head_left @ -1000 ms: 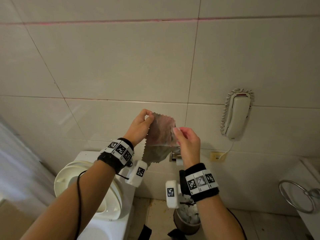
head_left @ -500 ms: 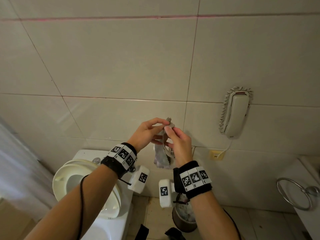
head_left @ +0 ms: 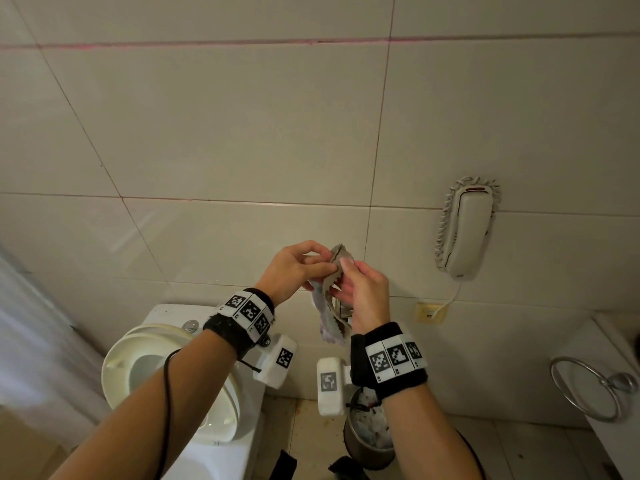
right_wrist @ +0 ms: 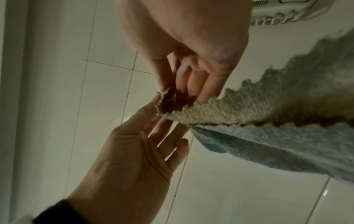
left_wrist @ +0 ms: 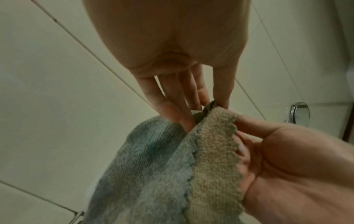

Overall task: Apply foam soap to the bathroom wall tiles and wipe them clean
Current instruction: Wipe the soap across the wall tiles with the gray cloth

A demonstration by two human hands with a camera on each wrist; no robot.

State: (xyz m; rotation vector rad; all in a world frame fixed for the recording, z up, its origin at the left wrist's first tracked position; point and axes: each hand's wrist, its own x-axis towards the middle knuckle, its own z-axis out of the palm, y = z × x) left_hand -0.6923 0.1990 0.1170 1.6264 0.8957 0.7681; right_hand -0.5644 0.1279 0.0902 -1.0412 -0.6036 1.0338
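Cloth (head_left: 331, 299), grey-blue on one face and tan on the other, hangs folded between both hands before the wall tiles (head_left: 225, 133). Left hand (head_left: 294, 268) and right hand (head_left: 360, 289) pinch its top corners together. Matching the scalloped edges squarely should give a flat, thick wiping pad.

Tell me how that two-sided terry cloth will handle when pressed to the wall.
The beige-and-blue scallop-edged terry cloth probably stays floppy: it folds and droops below both hands. It seems light, since fingertip pinches from the left hand and right hand carry it. Its nubby pile likely resists slipping.
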